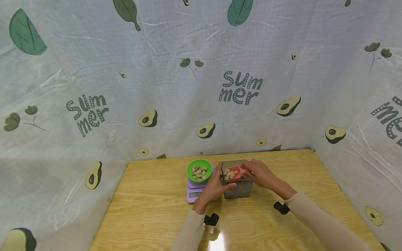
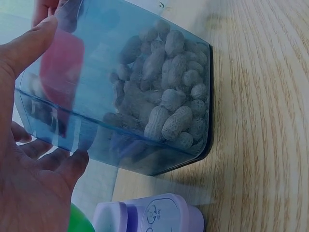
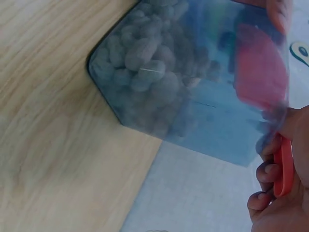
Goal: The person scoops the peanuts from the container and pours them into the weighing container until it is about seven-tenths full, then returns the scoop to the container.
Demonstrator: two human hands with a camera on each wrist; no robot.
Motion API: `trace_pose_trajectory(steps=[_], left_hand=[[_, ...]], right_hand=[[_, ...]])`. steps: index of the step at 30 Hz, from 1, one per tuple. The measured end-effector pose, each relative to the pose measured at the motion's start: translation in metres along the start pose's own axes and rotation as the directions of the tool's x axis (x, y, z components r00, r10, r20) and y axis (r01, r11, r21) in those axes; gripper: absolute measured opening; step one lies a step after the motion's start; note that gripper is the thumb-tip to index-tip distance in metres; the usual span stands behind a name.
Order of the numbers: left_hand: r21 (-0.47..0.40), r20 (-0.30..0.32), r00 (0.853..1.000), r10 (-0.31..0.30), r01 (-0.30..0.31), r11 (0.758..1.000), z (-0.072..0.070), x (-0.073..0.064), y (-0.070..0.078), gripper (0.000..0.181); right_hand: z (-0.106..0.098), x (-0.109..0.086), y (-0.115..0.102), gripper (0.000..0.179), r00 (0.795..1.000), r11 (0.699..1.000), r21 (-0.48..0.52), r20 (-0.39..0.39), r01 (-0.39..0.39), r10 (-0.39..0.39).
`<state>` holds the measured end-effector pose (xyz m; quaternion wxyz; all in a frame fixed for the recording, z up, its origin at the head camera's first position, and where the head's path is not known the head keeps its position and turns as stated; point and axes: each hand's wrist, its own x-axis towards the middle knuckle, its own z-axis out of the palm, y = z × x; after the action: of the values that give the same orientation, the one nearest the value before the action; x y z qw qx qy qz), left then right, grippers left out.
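The right grip clasps the handle of the scoop, level enough, it seems, to keep its peanuts in, above the bin's pile. The left grip clasps the bin's near left corner, likely steadying it. Just left, a bowl sits on the scale, presumably for weighing, on the counter.

Long sleeves in a plain, pale beige cover both forearms: the left sleeve and the right sleeve match, with smooth cloth and simple cuffs ending around the wrists. Beyond the cuffs the hands are bare, all skin to the fingertips. At each wrist sits a small, chunky black device, the left one and the right one alike in their dark, angular casings.
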<state>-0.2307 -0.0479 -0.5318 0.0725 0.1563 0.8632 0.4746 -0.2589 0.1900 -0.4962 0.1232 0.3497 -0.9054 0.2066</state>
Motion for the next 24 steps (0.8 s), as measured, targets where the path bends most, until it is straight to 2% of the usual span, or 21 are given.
trace_pose_trajectory(steps=[8, 12, 18, 24], left_hand=[[0.009, 0.000, 1.000, -0.007, 0.007, 1.000, -0.003, 0.002, 0.001, 0.109], [0.003, 0.000, 1.000, -0.011, 0.011, 1.000, -0.004, 0.003, -0.001, 0.109], [0.005, 0.001, 1.000, -0.010, 0.010, 1.000, -0.005, 0.005, -0.003, 0.110], [0.014, -0.007, 1.000, 0.019, -0.019, 1.000, -0.011, 0.001, 0.001, 0.112]], right_hand=[[-0.014, -0.007, 0.001, 0.019, 0.997, 0.999, -0.027, -0.068, -0.023, 0.021], [-0.018, -0.010, 0.003, 0.020, 0.997, 0.999, -0.026, -0.061, -0.046, 0.045], [-0.020, -0.013, 0.007, 0.020, 0.991, 0.992, 0.016, -0.031, -0.126, 0.126], [-0.028, -0.013, 0.007, 0.018, 0.992, 0.993, 0.018, -0.039, -0.117, 0.117]])
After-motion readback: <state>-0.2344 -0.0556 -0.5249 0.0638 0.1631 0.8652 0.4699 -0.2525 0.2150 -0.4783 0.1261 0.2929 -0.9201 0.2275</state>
